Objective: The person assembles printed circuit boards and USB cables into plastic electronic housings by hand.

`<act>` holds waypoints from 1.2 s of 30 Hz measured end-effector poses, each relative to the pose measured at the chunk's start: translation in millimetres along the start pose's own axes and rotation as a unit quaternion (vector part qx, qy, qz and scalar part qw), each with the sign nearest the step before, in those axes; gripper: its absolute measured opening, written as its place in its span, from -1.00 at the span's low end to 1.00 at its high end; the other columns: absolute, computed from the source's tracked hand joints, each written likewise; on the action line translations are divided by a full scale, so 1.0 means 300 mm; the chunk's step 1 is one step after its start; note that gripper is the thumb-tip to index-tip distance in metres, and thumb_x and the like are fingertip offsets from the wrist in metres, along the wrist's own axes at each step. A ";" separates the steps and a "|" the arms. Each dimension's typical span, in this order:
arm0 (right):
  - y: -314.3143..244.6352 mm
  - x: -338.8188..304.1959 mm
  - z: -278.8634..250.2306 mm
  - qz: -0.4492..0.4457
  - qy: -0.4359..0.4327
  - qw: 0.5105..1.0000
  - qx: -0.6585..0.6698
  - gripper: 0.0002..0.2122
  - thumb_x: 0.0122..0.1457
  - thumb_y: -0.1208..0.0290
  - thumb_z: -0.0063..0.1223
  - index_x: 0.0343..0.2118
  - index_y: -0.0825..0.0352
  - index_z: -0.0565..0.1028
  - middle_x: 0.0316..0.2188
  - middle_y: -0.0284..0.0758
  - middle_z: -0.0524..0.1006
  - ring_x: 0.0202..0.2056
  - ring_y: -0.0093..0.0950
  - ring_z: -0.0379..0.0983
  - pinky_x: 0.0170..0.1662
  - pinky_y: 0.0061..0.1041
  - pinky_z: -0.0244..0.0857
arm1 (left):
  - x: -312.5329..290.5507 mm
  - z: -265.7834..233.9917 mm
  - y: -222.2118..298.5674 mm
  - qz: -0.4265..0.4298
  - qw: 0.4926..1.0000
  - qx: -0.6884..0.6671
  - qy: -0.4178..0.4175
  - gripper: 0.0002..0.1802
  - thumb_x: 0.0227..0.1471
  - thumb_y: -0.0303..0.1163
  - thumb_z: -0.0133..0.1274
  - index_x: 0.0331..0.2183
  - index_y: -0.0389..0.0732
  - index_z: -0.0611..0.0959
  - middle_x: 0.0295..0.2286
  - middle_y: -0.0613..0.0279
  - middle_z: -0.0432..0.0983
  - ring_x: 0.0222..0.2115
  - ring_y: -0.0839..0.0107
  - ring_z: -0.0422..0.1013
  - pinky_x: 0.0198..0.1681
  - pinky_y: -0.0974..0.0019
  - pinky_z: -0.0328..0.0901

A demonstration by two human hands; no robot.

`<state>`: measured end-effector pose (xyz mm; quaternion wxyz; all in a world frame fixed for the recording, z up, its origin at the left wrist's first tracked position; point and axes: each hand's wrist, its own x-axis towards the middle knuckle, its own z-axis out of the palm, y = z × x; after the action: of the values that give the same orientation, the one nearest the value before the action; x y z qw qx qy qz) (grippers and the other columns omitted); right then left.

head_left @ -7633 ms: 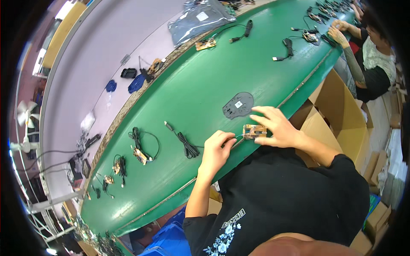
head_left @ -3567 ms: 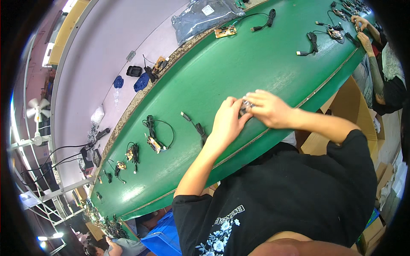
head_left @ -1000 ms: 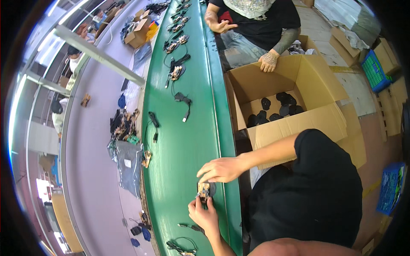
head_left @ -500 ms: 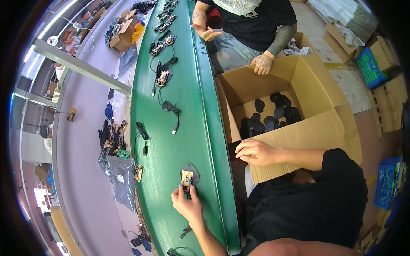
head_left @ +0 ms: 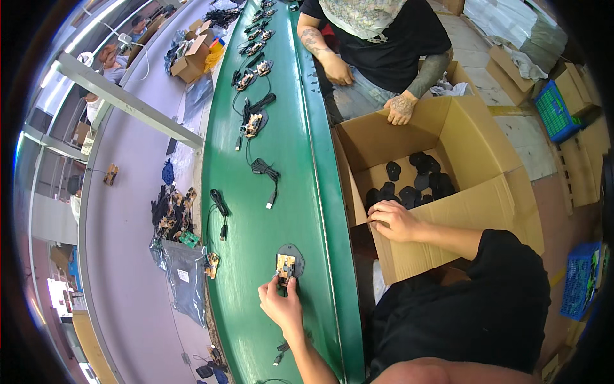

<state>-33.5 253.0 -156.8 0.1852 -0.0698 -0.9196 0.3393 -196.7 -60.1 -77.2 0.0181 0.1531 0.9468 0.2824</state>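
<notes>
On the green conveyor belt (head_left: 256,217), my left hand (head_left: 283,308) pinches the near end of a tan circuit board (head_left: 286,266) between thumb and fingers. That board lies on a dark, rounded mouse base (head_left: 291,250). My right hand (head_left: 394,221) is closed over the edge of the near flap of a large cardboard box (head_left: 460,221), to the right of the belt. Several black rounded plastic parts (head_left: 422,163) lie inside this box.
Across the box, a co-worker's tattooed hand (head_left: 401,109) rests on its far edge. Coiled black cables (head_left: 263,168) and circuit boards on cables (head_left: 254,125) line the belt. To the left, a lilac table (head_left: 128,230) bears a grey bag (head_left: 182,272) and piled parts.
The co-worker's raised, open hand has dropped to the lap. My left hand stays at the circuit board, and my right hand remains at the box flap. The whole view has shifted slightly.
</notes>
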 end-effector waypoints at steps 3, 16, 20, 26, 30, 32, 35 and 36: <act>-0.012 0.009 0.008 0.011 0.003 1.000 -0.002 -0.90 0.10 0.48 0.16 -0.33 0.35 0.55 -0.23 -0.31 0.54 -0.11 -0.28 0.46 -0.02 -0.28 0.30 | 0.005 0.004 -0.010 0.001 1.000 -0.002 -0.002 -0.57 -0.05 -0.24 0.35 -0.17 -0.30 0.69 -0.24 0.14 0.49 -0.27 0.13 0.44 -0.15 0.10 0.27; 0.008 0.014 0.065 -0.007 0.029 0.998 -0.061 -0.90 0.11 0.42 0.17 -0.39 0.33 0.52 -0.34 -0.31 0.53 -0.21 -0.28 0.47 -0.12 -0.31 0.32 | 0.023 0.038 -0.011 0.031 0.999 -0.008 0.030 -0.60 -0.06 -0.28 0.35 -0.20 -0.31 0.68 -0.29 0.07 0.49 -0.34 0.05 0.48 -0.23 0.04 0.34; 0.013 0.023 0.081 -0.019 0.039 0.996 -0.076 -0.90 0.11 0.41 0.16 -0.38 0.32 0.53 -0.38 -0.28 0.55 -0.25 -0.24 0.50 -0.15 -0.26 0.38 | -0.009 0.138 -0.054 0.130 0.975 0.010 0.178 -0.59 0.00 -0.28 0.30 -0.12 -0.28 0.66 -0.25 0.02 0.50 -0.28 0.02 0.47 -0.23 0.04 0.35; -0.001 0.014 0.104 0.011 0.023 0.993 -0.115 -0.84 0.19 0.33 0.07 -0.35 0.34 0.55 -0.36 -0.19 0.58 -0.24 -0.15 0.52 -0.14 -0.20 0.40 | -0.018 0.154 -0.066 0.145 0.970 0.001 0.193 -0.58 0.03 -0.24 0.27 -0.11 -0.26 0.67 -0.20 0.02 0.51 -0.19 0.05 0.43 -0.14 0.04 0.31; -0.016 0.020 0.109 0.012 0.002 0.994 -0.110 -0.82 0.20 0.33 0.05 -0.34 0.36 0.55 -0.33 -0.13 0.59 -0.23 -0.11 0.53 -0.15 -0.17 0.41 | -0.020 0.164 -0.071 0.135 0.975 -0.006 0.177 -0.55 0.05 -0.19 0.23 -0.07 -0.23 0.65 -0.16 0.08 0.50 -0.13 0.09 0.40 -0.09 0.05 0.25; -0.015 0.005 0.103 0.003 0.000 0.994 -0.111 -0.80 0.21 0.32 0.03 -0.33 0.36 0.56 -0.32 -0.12 0.59 -0.21 -0.09 0.53 -0.14 -0.15 0.40 | -0.017 0.176 -0.062 0.140 0.974 -0.006 0.179 -0.56 0.07 -0.16 0.21 -0.08 -0.22 0.65 -0.16 0.09 0.50 -0.13 0.09 0.40 -0.08 0.05 0.25; -0.006 -0.010 0.100 0.039 0.000 0.989 -0.141 -0.79 0.20 0.30 0.00 -0.32 0.35 0.56 -0.32 -0.11 0.59 -0.21 -0.08 0.52 -0.12 -0.12 0.40 | -0.005 0.188 -0.059 0.148 0.972 -0.011 0.180 -0.56 0.07 -0.15 0.21 -0.08 -0.22 0.65 -0.16 0.09 0.49 -0.12 0.10 0.40 -0.08 0.05 0.24; -0.006 -0.020 0.099 0.055 -0.002 0.987 -0.151 -0.78 0.20 0.30 0.00 -0.33 0.35 0.56 -0.32 -0.10 0.59 -0.21 -0.08 0.52 -0.11 -0.11 0.39 | 0.006 0.199 -0.058 0.152 0.972 -0.013 0.176 -0.56 0.07 -0.15 0.21 -0.08 -0.22 0.65 -0.15 0.10 0.48 -0.12 0.11 0.40 -0.07 0.05 0.24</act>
<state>-39.5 232.5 -178.2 0.1515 -0.1466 -0.9555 0.2062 -195.9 -41.8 -136.7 -0.1901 0.2432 0.8969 0.3167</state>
